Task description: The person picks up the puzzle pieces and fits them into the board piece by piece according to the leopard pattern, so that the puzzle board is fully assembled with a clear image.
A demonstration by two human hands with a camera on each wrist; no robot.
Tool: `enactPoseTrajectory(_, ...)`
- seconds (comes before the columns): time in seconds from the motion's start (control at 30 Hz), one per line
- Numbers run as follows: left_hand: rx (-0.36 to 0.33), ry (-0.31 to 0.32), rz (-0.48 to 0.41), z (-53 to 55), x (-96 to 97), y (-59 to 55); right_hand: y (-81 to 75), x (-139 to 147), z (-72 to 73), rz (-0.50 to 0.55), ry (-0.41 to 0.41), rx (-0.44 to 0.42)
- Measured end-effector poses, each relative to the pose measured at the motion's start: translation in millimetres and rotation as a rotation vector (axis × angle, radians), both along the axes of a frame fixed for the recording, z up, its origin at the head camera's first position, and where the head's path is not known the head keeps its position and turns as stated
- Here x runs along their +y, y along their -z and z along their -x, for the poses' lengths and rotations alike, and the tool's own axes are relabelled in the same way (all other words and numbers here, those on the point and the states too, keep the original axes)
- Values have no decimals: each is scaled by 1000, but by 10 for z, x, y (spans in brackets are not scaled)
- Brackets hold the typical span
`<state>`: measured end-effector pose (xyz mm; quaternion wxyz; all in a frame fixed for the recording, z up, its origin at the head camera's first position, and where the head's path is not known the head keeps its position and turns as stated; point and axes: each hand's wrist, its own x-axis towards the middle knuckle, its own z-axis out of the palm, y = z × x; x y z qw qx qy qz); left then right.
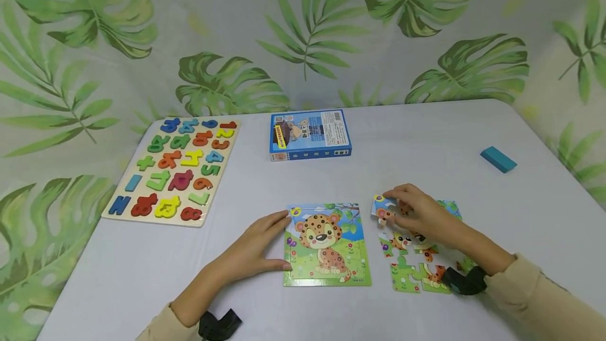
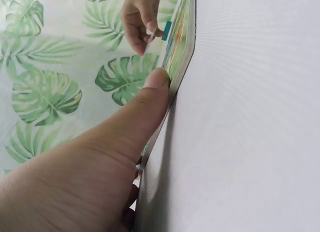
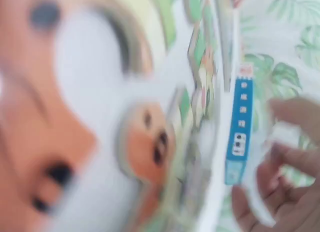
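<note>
My left hand rests at the left edge of a square leopard picture board, thumb and fingers spread apart along that edge. In the left wrist view the thumb touches the board's rim. To the right, my right hand pinches a jigsaw piece with blue sky, a bit of yellow and an orange ear. The held piece hangs over a loose group of leopard jigsaw pieces, partly hidden under the hand. Pieces close to the camera look blurred in the right wrist view.
A blue puzzle box lies at the back middle. On the left is a wooden board of colourful numbers and letters. A teal block lies at the back right. Leaf-patterned cloth hangs behind the white table.
</note>
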<state>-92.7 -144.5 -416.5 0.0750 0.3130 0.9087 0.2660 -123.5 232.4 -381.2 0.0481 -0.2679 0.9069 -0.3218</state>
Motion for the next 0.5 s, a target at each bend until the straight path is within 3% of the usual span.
enactPoseTrajectory(0.27,-5,-1,3,-1,10,-8,-283,-440,-68,70,-77,75)
enactPoseTrajectory(0.5,-7,4,12,5,7,-8,-228,-966,-96,101,-131,77)
